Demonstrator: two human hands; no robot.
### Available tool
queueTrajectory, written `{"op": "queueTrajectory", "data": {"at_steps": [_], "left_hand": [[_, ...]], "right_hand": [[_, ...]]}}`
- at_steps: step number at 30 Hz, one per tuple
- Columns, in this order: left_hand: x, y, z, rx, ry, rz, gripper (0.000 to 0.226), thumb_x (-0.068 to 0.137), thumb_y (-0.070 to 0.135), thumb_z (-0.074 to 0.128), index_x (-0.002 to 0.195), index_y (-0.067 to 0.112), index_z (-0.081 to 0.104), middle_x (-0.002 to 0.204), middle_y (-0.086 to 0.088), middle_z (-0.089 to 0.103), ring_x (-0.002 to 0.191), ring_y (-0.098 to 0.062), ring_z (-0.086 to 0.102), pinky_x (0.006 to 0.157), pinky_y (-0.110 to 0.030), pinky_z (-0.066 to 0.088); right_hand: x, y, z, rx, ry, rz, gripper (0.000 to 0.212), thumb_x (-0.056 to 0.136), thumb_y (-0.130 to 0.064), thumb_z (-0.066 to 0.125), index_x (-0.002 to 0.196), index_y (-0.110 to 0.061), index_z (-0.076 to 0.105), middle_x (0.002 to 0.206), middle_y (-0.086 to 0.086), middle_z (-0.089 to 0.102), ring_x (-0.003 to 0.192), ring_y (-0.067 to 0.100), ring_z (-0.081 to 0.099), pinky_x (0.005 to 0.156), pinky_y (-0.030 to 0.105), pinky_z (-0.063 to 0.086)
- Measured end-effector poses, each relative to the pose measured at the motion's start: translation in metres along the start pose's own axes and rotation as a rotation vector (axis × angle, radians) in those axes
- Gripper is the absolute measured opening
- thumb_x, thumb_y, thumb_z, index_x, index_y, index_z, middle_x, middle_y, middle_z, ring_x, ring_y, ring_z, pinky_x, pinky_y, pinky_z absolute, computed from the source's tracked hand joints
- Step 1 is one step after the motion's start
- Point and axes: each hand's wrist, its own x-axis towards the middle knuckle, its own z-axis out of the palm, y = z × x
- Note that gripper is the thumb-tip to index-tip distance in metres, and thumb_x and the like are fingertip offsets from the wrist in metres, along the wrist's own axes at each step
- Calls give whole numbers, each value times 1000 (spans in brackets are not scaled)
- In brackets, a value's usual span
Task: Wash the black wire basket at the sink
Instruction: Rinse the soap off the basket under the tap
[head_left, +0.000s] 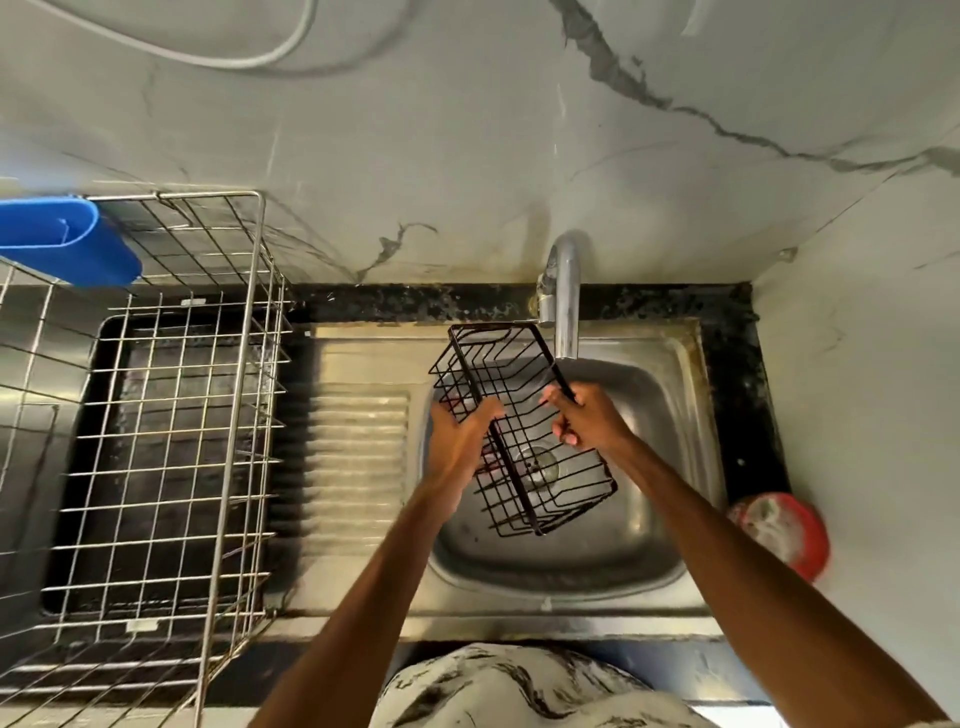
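Nearest, at the bottom of the frame, both forearms reach up past a patterned garment (519, 691). The left hand (460, 444) lays fairly straight fingers against the long side of the black wire basket (524, 395); the right hand (589, 423) curls round its upper rim bar. The basket hangs tilted over the sink (571, 603) bowl at centre frame, one corner under the tap (566, 291). It looks light and stiff and probably slick when wet, so the thicker rim bars give the surest hold.
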Motion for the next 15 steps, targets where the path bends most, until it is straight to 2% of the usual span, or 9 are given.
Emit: {"op": "queueTrajectory", "data": {"at_steps": [2, 3, 5, 7, 9, 10, 12, 13, 15], "left_hand": [[7, 11, -5, 69, 74, 44, 90, 78, 75, 66, 144, 15, 51, 155, -14, 43, 138, -34, 48, 113, -65, 39], [12, 15, -10, 84, 56, 52, 91, 69, 78, 65, 135, 15, 59, 148, -15, 52, 132, -34, 54, 109, -65, 42], [30, 11, -16, 151, 30, 40, 89, 58, 82, 65, 118, 17, 68, 139, -13, 60, 123, -35, 61, 104, -66, 47], [37, 13, -16, 244, 39, 57, 93, 55, 89, 61, 115, 18, 69, 140, -13, 60, 121, -35, 62, 103, -61, 48], [29, 21, -8, 323, 54, 118, 97, 59, 94, 53, 118, 19, 69, 137, -11, 64, 120, -31, 62, 101, -49, 48], [27, 25, -4, 359, 71, 135, 104, 61, 95, 51, 129, 17, 64, 139, -11, 62, 123, -30, 60, 101, -47, 48], [24, 29, 2, 414, 148, 118, 104, 75, 81, 63, 148, 10, 43, 147, -15, 53, 128, -33, 56, 103, -50, 50], [27, 27, 4, 443, 200, 111, 99, 81, 72, 67, 151, 8, 37, 148, -16, 52, 126, -33, 57, 100, -49, 52], [28, 28, 4, 512, 267, 175, 93, 84, 66, 71, 147, 5, 38, 134, -15, 61, 106, -26, 64, 79, -36, 56]], "right_hand": [[0, -2, -4, -257, 65, -99, 33, 102, -43, 54, 90, -16, 68, 69, 3, 63, 53, 13, 55, 48, 25, 44], [2, 2, -9, -462, 144, -190, 34, 102, -45, 52, 94, -16, 69, 84, 5, 66, 71, 14, 61, 62, 29, 50], [4, 6, -19, -760, 265, -408, 38, 107, -36, 45, 130, -12, 62, 133, 10, 58, 120, 19, 55, 98, 37, 49], [7, 3, -22, -880, 114, -573, 51, 109, -37, 35, 155, -15, 38, 161, 8, 34, 146, 19, 34, 117, 36, 33], [16, -2, -16, -1087, -92, -696, 62, 108, -46, 24, 161, -14, 18, 169, 4, 12, 155, 18, 12, 125, 35, 14], [21, -3, -15, -1204, -127, -701, 66, 107, -49, 21, 162, -13, 9, 170, 4, 3, 156, 18, 3, 126, 38, 7], [27, -10, -13, -1321, -110, -581, 73, 106, -53, 20, 161, -13, -6, 169, 5, -6, 155, 20, 0, 122, 41, -6], [28, -13, -14, -1345, -102, -541, 75, 106, -55, 20, 161, -13, -10, 169, 6, -6, 155, 21, 2, 119, 41, -10], [27, -14, -8, -1350, -117, -570, 77, 105, -59, 19, 161, -13, -8, 169, 7, -7, 155, 23, -2, 119, 42, -9]]}}
